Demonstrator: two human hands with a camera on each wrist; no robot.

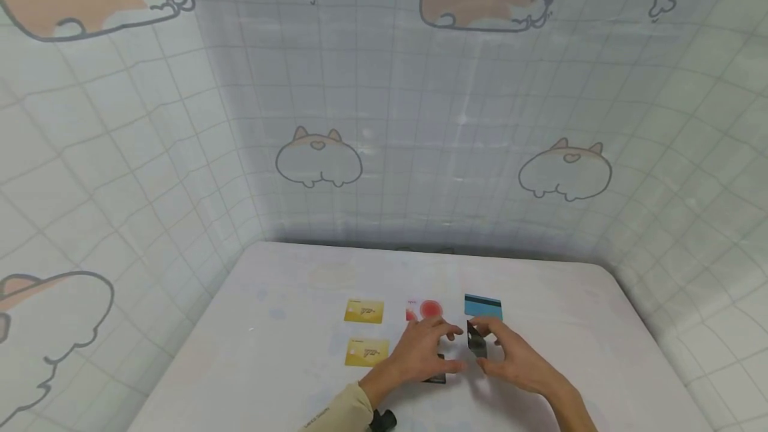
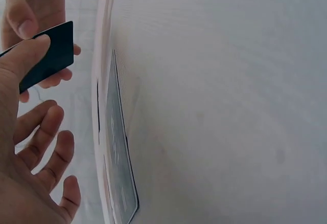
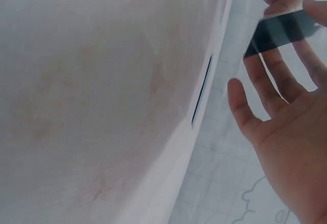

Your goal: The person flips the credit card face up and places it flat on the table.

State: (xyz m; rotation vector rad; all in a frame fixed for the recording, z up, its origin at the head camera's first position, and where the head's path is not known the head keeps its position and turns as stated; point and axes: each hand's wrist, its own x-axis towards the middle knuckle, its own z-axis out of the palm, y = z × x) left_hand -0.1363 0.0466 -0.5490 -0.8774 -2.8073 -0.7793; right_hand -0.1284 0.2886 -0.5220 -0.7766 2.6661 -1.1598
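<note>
My right hand [image 1: 515,357] pinches a dark card [image 1: 477,343] by its edges between thumb and fingers, tilted up on its side above the table. Facing it from the left is my left hand [image 1: 420,351], its fingers spread and slightly bent with a gap to the card in the head view. Its thumb overlaps the card in the left wrist view. Beneath the left hand lies a black card [image 1: 437,379], mostly covered. A red and white card [image 1: 431,309] shows just beyond the left fingers. Behind the right fingers lies a blue card [image 1: 483,307] with a black stripe.
Two gold cards, an upper one [image 1: 364,311] and a lower one [image 1: 367,353], lie left of the hands on the white table [image 1: 288,279]. A black object [image 1: 384,421] is by the left sleeve. Tiled-pattern sheeting [image 1: 444,99] with cartoon dogs surrounds the table.
</note>
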